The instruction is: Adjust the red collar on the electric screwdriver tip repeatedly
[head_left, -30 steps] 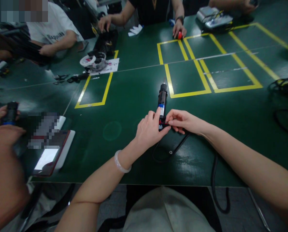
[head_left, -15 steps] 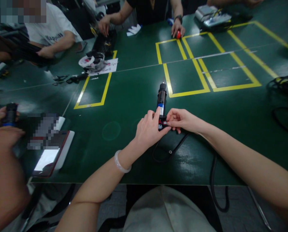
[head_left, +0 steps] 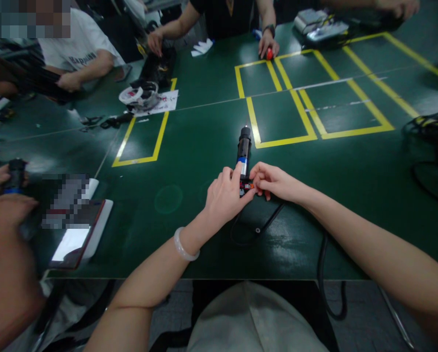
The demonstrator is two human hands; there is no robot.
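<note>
In the middle of the table lies a black cylindrical electric screwdriver point(head_left: 244, 144) with a blue and silver band, its thin tip pointing away from me. My left hand point(head_left: 224, 193) is closed around its near end, index finger along the band and thumb beneath. Small red and white parts point(head_left: 247, 186) show at that end, between my hands. My right hand point(head_left: 272, 182) pinches there from the right, fingertips against a small orange bit point(head_left: 252, 185); what exactly they hold is too small to make out. A black cable point(head_left: 272, 218) runs under my right hand.
At left, a phone with a red edge point(head_left: 75, 234) lies on a white box. Yellow tape point(head_left: 287, 143) outlines rectangles. Tangled black cables point(head_left: 433, 129) lie at right. Co-workers sit across and at left; a person's hand point(head_left: 268, 45) touches a red object. Another screwdriver point(head_left: 16, 173) is in a neighbour's hand.
My right fingers have shifted slightly left and curled in at the screwdriver's near end, and an orange bit now shows by them. The left hand keeps its grip.
</note>
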